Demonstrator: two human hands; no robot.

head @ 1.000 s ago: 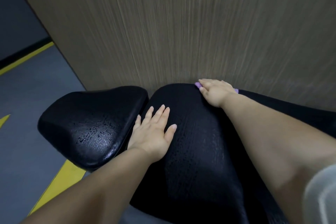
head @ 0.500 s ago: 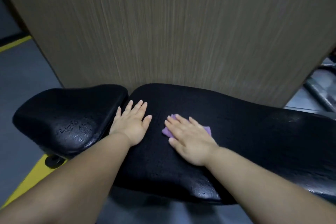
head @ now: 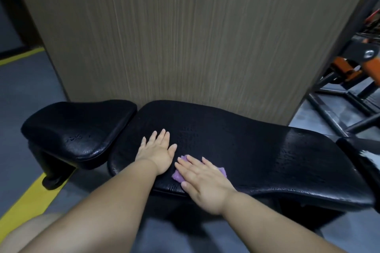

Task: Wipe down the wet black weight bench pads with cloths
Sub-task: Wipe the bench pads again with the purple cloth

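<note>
The right grip point(head: 202, 178) is released, with its fingers straight and spread, and presses flat on a purple cloth point(head: 222, 170). The cloth's edges show on both sides of the palm. The cloth lies on the near left part of the long black pad point(head: 267, 146). Just to its left, the left grip point(head: 157, 153) is also released and rests palm down on the bare pad, fingers pointing away. The pad shows wet beads and a shine toward its right end. A shorter black pad point(head: 78, 129) sits beside its left end, across a narrow gap. A wood-grain panel point(head: 185, 37) stands behind both pads. On the grey floor point(head: 24, 96), a yellow line point(head: 26, 197) runs near left. An orange and black metal frame point(head: 349, 68) stands far right.
</note>
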